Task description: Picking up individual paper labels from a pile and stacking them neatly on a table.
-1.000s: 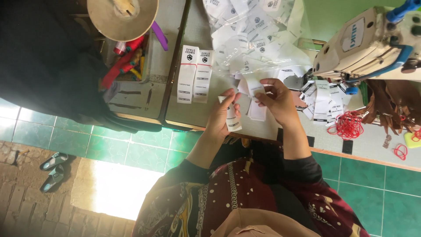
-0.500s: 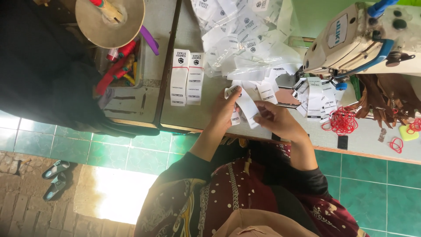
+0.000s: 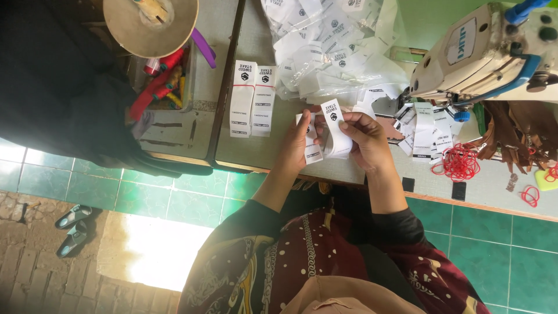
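Nearest the camera is the person's patterned maroon garment [image 3: 325, 256], with dark sleeves running up to the bench [image 3: 261, 154]. Above the bench's near edge the two hands meet. The left hand [image 3: 299, 142] is closed around a white label [image 3: 313, 148], fingers curled over it, thumb on top. The right hand [image 3: 363, 139] pinches another white label [image 3: 336, 131] between thumb and fingers; this one curves in a loop, its upper end standing up with a small dark mark on it. Both labels are held just above the bench, touching or nearly touching each other between the hands.

Left of the hands, two stacks of labels [image 3: 253, 99] lie flat side by side on the bench. Right of the hands, more loose labels [image 3: 427, 134] lie under the sewing machine [image 3: 482, 52], with a tangle of red bands [image 3: 462, 161] just beyond them and brown strips [image 3: 514, 131] further right. A single red band [image 3: 529, 196] lies near the right edge.

Farther off, a pile of white labels in clear bags [image 3: 325, 40] covers the middle of the bench. At far left a tray [image 3: 168, 75] holds red and yellow items, with a round tan disc [image 3: 151, 23] over it. Down on the floor at left, a pair of sandals [image 3: 72, 229] sits on brick.
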